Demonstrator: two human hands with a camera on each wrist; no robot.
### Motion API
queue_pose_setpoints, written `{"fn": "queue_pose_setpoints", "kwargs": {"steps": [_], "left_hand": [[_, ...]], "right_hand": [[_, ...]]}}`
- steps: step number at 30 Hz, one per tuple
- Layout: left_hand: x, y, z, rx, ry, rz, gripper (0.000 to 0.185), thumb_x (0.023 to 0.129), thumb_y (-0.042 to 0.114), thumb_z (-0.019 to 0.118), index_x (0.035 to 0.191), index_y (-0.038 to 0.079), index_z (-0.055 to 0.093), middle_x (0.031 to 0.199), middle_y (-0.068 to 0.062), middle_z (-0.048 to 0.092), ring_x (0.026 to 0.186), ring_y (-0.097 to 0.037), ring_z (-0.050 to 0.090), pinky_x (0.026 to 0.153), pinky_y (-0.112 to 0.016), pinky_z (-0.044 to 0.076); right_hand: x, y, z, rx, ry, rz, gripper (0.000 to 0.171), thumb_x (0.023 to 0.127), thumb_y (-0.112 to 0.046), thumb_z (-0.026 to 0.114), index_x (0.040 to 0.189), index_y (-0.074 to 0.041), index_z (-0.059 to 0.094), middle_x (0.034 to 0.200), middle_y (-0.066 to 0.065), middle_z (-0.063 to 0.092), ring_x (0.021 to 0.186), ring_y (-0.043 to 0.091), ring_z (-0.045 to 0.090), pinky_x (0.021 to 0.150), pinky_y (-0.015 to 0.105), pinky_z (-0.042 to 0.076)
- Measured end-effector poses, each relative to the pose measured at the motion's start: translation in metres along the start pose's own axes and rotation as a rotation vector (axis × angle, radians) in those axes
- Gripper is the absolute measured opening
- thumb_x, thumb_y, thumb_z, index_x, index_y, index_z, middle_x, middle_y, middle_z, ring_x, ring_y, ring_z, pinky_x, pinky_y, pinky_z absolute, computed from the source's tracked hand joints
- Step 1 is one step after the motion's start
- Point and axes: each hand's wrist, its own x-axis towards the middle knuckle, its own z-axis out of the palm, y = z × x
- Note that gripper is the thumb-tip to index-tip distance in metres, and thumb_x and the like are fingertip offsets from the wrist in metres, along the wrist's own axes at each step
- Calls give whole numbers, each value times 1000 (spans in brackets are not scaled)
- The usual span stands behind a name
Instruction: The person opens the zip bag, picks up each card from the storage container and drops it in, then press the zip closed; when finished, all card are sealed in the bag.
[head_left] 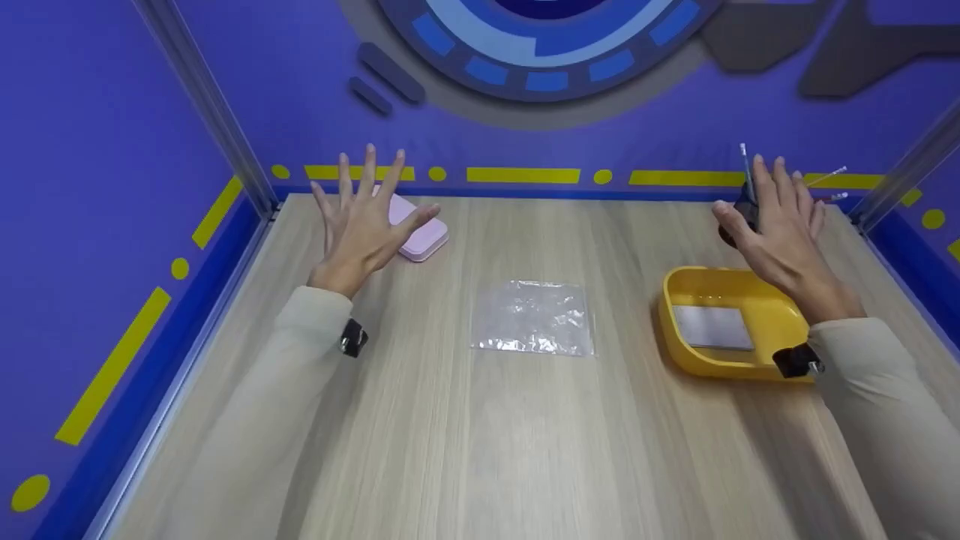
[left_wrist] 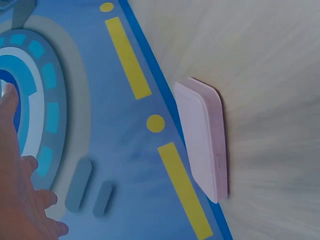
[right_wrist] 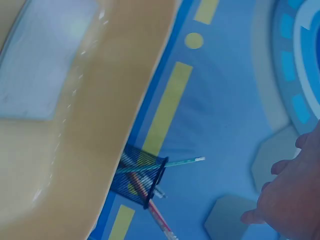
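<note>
Fingers of the left hand spread wide and straight, holding nothing, raised just in front of a pink case lying flat beyond its fingertips. Right hand is likewise splayed and empty, above the yellow tray's far rim, with a mesh pen holder just past it.

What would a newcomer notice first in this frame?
Two open hands, the left hand and the right hand, are raised with spread fingers over the far end of the wooden table. Between them lies a clear plastic bag; a yellow tray sits under the right hand, a pink case behind the left.
</note>
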Motion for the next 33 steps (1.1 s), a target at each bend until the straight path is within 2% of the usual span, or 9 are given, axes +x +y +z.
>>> {"fn": "queue_pose_setpoints", "kwargs": {"steps": [5,9,17,21,27,33], "left_hand": [[-1,10,0,-69,27,1,101,91,91,34,171,35,9,177,-6,-7,159,-39,-17,115,-72,-19],[-3,15,0,-132,51,-4,101,90,93,33,171,36,10,177,-5,-5,160,-36,-16,116,-70,-19],[-8,26,-1,-247,109,-11,105,86,97,30,170,38,13,178,-3,0,161,-33,-12,118,-67,-19],[-10,31,2,-302,118,-8,105,86,97,31,170,38,13,178,-1,0,161,-33,-10,119,-68,-16],[-13,38,11,-386,140,-3,104,87,96,33,170,37,16,177,1,4,162,-33,-5,118,-75,-9],[-17,43,23,-476,147,-6,104,88,95,34,170,34,19,178,-2,7,162,-36,-1,119,-74,-7]], "right_hand": [[-2,-7,-3,75,33,-10,82,110,-56,41,172,-19,1,177,15,-8,160,43,-12,117,64,-23],[-4,-13,-4,158,52,-2,77,111,-51,40,172,-23,2,177,12,-6,160,42,-10,118,65,-21],[-8,-23,-1,366,116,-5,68,113,-44,39,172,-29,10,178,7,5,162,29,-5,124,55,-14],[-11,-27,2,428,109,16,67,112,-44,37,172,-31,8,178,4,4,162,26,-3,124,56,-11],[-14,-32,8,532,91,39,70,112,-42,36,172,-26,4,178,7,4,163,30,-1,125,57,-9],[-18,-35,16,604,69,65,70,112,-45,35,172,-26,3,178,6,4,162,34,9,128,53,-1]]}}
